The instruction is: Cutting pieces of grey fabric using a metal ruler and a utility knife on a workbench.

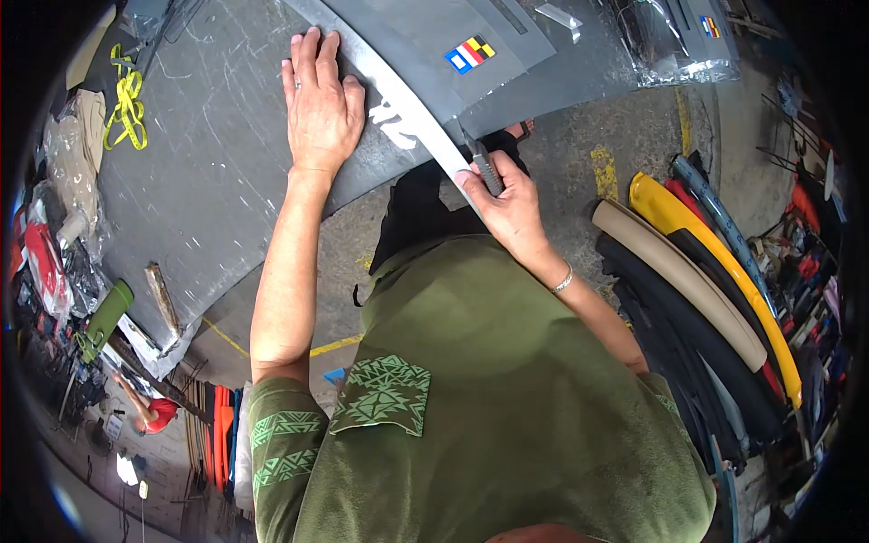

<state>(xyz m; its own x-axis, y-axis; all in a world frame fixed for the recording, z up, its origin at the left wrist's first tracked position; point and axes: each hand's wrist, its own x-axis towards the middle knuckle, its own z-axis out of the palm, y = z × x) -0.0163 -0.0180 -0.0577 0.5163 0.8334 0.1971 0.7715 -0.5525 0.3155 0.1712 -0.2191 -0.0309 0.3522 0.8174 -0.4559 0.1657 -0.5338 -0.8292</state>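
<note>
My left hand (324,113) lies palm down with its fingers stretched out on the grey worktable (204,172), beside a long pale metal straightedge (412,104). My right hand (511,213), at the table's near edge, grips a grey utility knife (487,170) whose tip points away from me. The right thumb rests against the near end of the straightedge. Right of the straightedge is a grey sheet of material (507,90) with a multicoloured flag-like patch (470,55). Whether the knife tip touches the sheet I cannot tell.
A yellow tape measure (128,104) lies loosely looped at far left. Clear plastic and a green roll (107,317) crowd the left edge. Yellow (724,262) and beige (683,281) rolls stand at right. A person in red (161,414) is at lower left.
</note>
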